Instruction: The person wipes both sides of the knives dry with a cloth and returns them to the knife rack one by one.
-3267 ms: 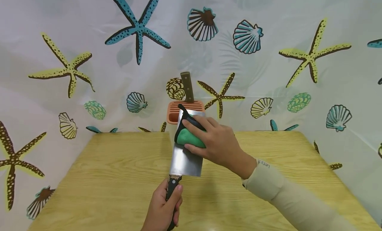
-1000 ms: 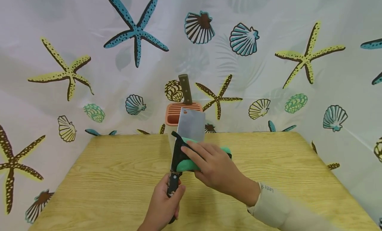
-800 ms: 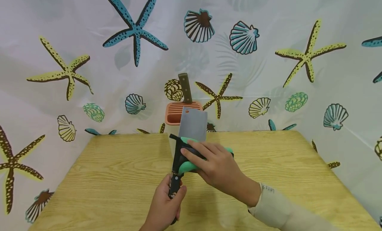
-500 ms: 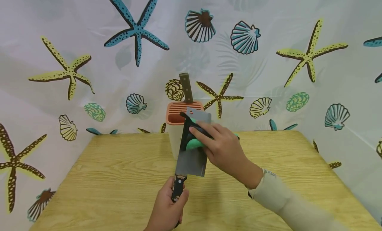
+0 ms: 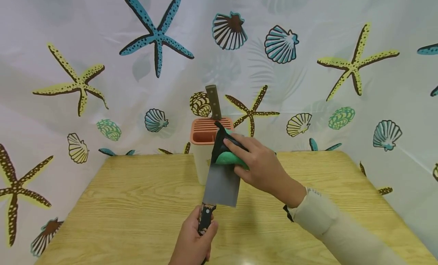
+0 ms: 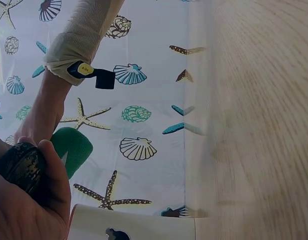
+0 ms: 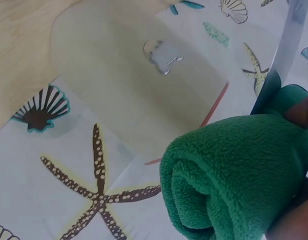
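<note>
In the head view a cleaver [image 5: 222,185] is held up over the table, blade pointing away and tilted slightly right. My left hand [image 5: 195,238] grips its worn black handle [image 5: 205,217]. A folded green towel [image 5: 230,158] with a black edge lies across the far end of the blade, hiding it. My right hand [image 5: 261,164] holds the towel against the blade, fingers bent over it. In the right wrist view the green towel [image 7: 234,170] appears rolled in thick layers, next to the blade edge [image 7: 284,55]. The left wrist view shows the handle's butt [image 6: 23,165] inside my left fingers.
Behind the cleaver stands a cream knife block [image 5: 202,162] with an orange slotted top. A knife with a brown riveted handle [image 5: 213,102] stands in it. Beneath is a wood-grain table [image 5: 137,196]; a curtain with starfish and shells [image 5: 113,67] surrounds the back and sides.
Over the last second the right hand slides the towel up the blade, from near the handle to the far end. The cleaver shifts slightly right and nearer, still in the left hand.
</note>
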A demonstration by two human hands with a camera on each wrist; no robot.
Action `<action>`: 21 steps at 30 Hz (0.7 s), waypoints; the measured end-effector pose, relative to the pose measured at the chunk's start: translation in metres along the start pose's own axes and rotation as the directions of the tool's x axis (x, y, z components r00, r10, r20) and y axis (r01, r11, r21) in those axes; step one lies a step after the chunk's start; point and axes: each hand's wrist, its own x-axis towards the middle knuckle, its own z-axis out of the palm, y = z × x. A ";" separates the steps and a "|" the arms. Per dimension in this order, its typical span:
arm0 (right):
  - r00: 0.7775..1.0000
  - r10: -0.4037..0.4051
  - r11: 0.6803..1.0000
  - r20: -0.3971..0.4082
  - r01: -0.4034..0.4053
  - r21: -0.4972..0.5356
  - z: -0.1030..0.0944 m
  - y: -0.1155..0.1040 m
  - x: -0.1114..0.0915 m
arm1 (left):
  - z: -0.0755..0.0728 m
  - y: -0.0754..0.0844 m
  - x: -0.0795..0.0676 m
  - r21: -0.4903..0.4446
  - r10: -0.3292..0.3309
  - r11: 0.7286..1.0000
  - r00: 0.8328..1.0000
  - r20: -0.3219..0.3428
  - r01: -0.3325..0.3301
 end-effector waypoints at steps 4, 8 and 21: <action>0.999 -0.051 0.999 0.004 0.051 -0.002 0.001 -0.014 -0.006 | -0.002 0.003 0.003 0.023 0.037 0.999 0.999 -0.028 -0.036; 0.995 -0.103 0.994 -0.005 0.103 -0.036 0.007 -0.030 -0.014 | -0.005 0.008 0.005 0.036 0.077 0.997 0.995 -0.067 -0.075; 0.989 -0.136 0.971 -0.060 0.121 -0.206 0.031 -0.040 -0.025 | -0.003 0.006 0.004 0.010 0.053 0.999 0.995 -0.088 -0.052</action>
